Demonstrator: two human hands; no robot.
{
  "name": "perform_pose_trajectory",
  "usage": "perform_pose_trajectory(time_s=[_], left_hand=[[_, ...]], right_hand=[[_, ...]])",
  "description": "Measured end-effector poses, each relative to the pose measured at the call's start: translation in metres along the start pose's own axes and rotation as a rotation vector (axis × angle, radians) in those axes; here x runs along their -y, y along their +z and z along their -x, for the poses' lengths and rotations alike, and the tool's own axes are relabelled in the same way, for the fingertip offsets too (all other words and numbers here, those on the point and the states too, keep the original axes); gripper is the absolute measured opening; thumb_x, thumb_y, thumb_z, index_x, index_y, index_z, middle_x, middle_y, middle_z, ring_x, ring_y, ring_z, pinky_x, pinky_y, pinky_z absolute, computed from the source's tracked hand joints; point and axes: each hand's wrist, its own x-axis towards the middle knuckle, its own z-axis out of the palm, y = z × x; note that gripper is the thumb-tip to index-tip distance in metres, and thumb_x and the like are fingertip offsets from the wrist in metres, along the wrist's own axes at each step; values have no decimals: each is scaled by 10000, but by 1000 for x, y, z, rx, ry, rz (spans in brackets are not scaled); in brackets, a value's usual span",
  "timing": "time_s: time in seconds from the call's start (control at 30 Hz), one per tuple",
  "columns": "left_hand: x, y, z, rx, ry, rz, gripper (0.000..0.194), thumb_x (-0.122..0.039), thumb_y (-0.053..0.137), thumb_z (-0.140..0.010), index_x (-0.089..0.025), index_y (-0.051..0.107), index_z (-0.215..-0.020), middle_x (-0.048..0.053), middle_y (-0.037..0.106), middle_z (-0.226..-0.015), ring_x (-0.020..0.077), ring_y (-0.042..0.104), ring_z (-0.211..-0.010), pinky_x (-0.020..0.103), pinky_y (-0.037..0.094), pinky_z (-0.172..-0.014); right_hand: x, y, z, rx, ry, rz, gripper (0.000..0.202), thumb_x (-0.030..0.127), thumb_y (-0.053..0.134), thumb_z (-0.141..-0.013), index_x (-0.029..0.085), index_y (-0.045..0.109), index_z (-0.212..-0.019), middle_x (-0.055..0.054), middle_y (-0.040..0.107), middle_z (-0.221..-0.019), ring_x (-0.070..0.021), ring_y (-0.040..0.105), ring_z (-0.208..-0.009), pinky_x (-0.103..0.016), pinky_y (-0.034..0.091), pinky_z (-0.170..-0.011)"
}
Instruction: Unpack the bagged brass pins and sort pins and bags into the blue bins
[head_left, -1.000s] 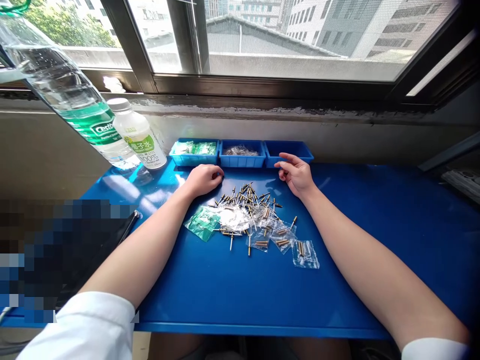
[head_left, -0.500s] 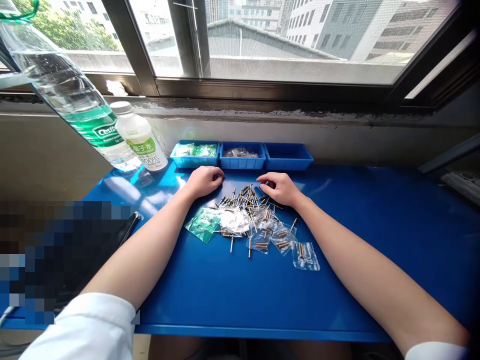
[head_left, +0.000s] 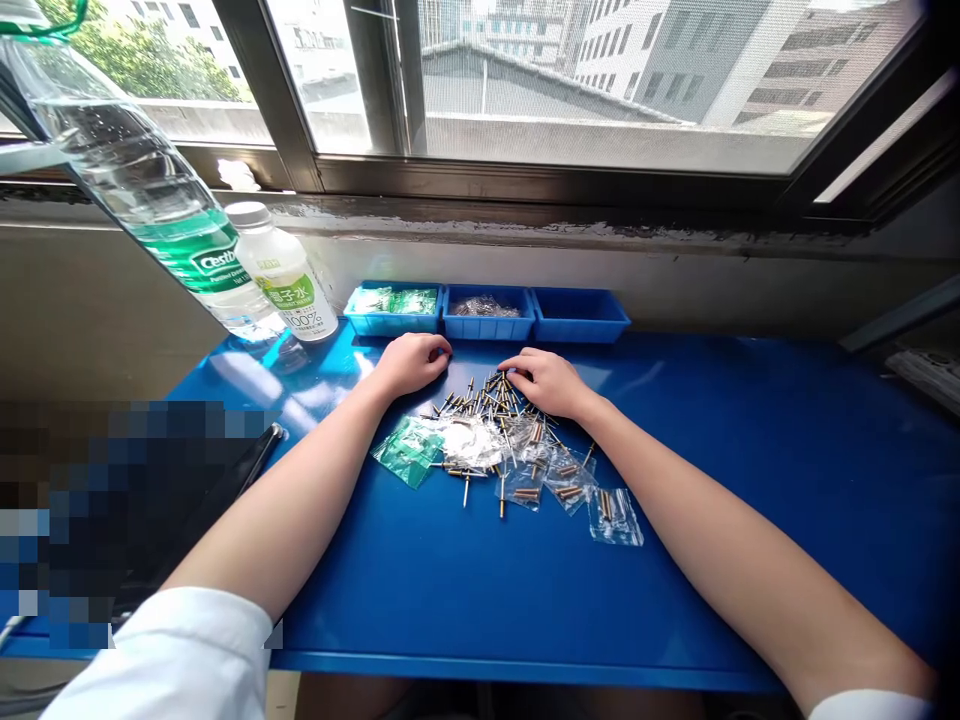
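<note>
A heap of small metal pins resembling blind rivets [head_left: 491,400], gold, black and silver, lies mid-table. My right hand [head_left: 547,382] is at its upper right edge, with index finger and thumb apart at the top pins; no pin is clearly gripped. To the heap's upper left, my left hand [head_left: 414,362] rests on the table, fingers curled in and nothing visible in them. Just below the heap are a green packet [head_left: 409,450], a shiny silvery packet [head_left: 471,442] and several clear bags with copper-brown rods, the nearest clear bag [head_left: 615,516] at the lower right.
Behind my hands stand three blue bins: a left bin [head_left: 394,322] with green packets, a middle bin [head_left: 487,327] with clear bags, and a right bin [head_left: 581,330]. At left are a large water bottle [head_left: 187,250], a white bottle [head_left: 289,275] and a dark object [head_left: 217,490].
My right hand has moved left and slightly down, bringing its fingertips to the top of the heap. The left hand stays in place, and the whole view has shifted slightly.
</note>
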Motion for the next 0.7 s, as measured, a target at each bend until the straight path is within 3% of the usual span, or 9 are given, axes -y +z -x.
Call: perform_pose_trajectory(time_s=[0.2, 0.47, 0.7], left_hand=[[1, 0, 0, -4, 6, -4, 287, -305, 496, -792, -202, 719, -940, 40, 714, -813, 183, 625, -704, 261, 420, -593], [3, 2, -1, -4, 6, 3, 287, -295, 498, -789, -209, 722, -947, 34, 714, -816, 189, 631, -717, 263, 433, -612], [1, 1, 0, -7, 37, -2, 287, -293, 488, -796, -197, 721, -933, 43, 719, -843, 183, 636, -734, 258, 445, -632]], right_hand=[[0, -2, -1, 22, -12, -45, 130, 196, 563, -845, 202, 680, -789, -51, 670, -879, -169, 588, -760, -288, 405, -657], [-4, 1, 4, -65, -10, -155, 124, 214, 511, -860, 183, 630, -846, -59, 674, -884, -178, 587, -774, -300, 422, -679], [-11, -2, 2, -91, 98, -528, 135, 305, 637, -767, 181, 657, -818, -32, 679, -762, -159, 600, -684, -302, 480, -656]])
